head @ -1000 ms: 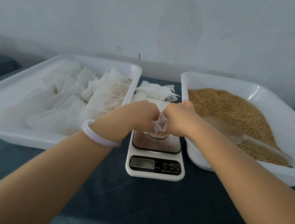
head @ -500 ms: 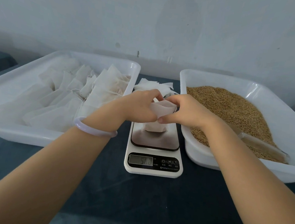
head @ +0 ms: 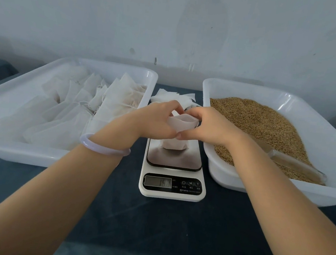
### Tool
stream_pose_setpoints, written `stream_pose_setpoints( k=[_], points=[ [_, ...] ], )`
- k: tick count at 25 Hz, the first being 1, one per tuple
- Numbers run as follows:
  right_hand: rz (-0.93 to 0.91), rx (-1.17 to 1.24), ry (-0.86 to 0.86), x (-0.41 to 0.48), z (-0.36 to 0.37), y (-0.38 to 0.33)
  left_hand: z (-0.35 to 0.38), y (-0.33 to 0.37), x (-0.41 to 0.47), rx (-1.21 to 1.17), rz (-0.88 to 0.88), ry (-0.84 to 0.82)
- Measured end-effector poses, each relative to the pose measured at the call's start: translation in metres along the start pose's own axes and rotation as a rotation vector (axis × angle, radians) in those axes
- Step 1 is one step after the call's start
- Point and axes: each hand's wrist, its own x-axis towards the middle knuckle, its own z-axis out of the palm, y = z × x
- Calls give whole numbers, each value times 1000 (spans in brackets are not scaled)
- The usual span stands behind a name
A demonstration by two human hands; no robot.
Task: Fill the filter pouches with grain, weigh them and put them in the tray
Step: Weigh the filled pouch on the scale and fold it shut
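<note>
Single cam, head-worn, wide-angle. Looks fwd & down across the tabletop (head: 154, 233), w/ the scale (head: 172, 188) approx. dead centre of frame. Close range: forearms come in from both bottom corners, and left hand (head: 155, 122) & right hand (head: 211, 128) meet just above the scale. Left tray (head: 20, 152) & right tray (head: 314, 122), either side of the scale, are cut off by the frame edges. Wall (head: 171, 27) behind the scale fills the upper part.

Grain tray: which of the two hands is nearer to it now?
Right. The right hand is close beside the grain tray, at its left wall, holding the pouch over the scale. The left hand holds the pouch's other side, farther off.
</note>
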Motion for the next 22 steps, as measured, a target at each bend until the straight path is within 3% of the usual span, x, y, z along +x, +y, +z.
stream_pose_setpoints(
  k=[4,8,14,19,22],
  points=[
    [-22,27,37,-1,0,1,1,-3,3,12,13,15],
    [-104,212,143,-5,-1,-1,2,-7,7,57,52,48],
    [-84,-60,109,-6,1,0,2,-9,9,-17,61,57],
    [-171,152,377,-6,-1,-1,0,-7,5,-203,60,87],
    [-245,97,264,-9,-4,1,-2,-4,0,-295,87,107]
  ],
)
